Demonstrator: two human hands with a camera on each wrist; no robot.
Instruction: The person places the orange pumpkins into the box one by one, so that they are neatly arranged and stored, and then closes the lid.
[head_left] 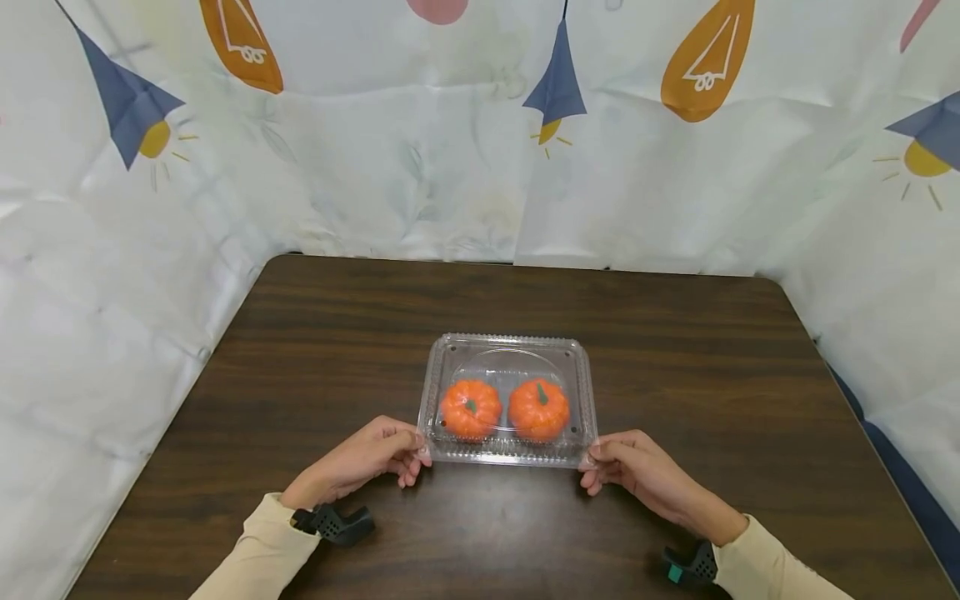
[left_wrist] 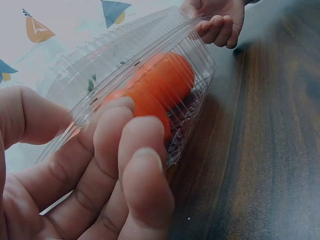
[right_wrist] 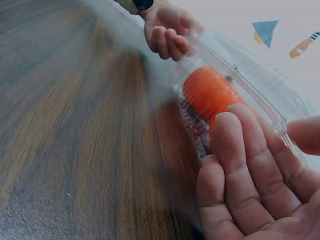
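Note:
A clear plastic clamshell box (head_left: 510, 457) with its lid down sits between both hands. Inside it, side by side, are two small orange pumpkins with green stems, the left pumpkin (head_left: 471, 409) and the right pumpkin (head_left: 538, 409). My left hand (head_left: 372, 454) pinches the box's near left corner between thumb and fingers. At the near right corner, my right hand (head_left: 643, 468) pinches the rim the same way. In the left wrist view, the thumb and index finger meet on the flange of the box (left_wrist: 200, 60), while the other fingers curl below it.
The box is over a dark brown wooden table (head_left: 337, 333). A white curtain (head_left: 420, 183) printed with lamps and bulbs surrounds the table's back and sides. Both wrists wear black straps with a camera mount, the left mount (head_left: 341, 525) and the right mount (head_left: 692, 563).

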